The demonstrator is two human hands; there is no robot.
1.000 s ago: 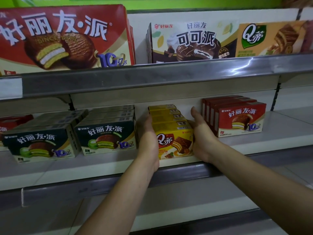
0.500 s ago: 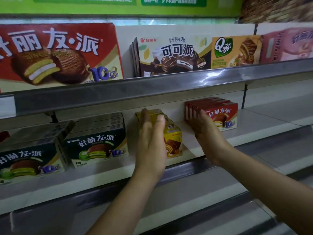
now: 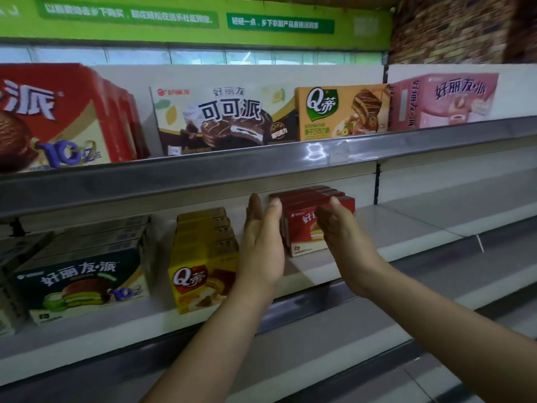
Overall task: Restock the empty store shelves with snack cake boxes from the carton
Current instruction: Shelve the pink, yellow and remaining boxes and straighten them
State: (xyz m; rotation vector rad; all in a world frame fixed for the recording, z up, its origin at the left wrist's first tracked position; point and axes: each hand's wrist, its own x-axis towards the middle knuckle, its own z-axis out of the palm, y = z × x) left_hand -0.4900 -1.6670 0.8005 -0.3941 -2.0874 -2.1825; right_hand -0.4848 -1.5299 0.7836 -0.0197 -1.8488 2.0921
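On the middle shelf (image 3: 406,242), the row of red snack cake boxes (image 3: 302,239) is flanked by the left hand (image 3: 263,248) and the right hand (image 3: 341,228), both held flat with straight fingers.

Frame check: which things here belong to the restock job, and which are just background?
Job: left hand and right hand, open, by the small red boxes; yellow boxes; green boxes; middle shelf.
Background: green banner; brick wall; large boxes on the top shelf.
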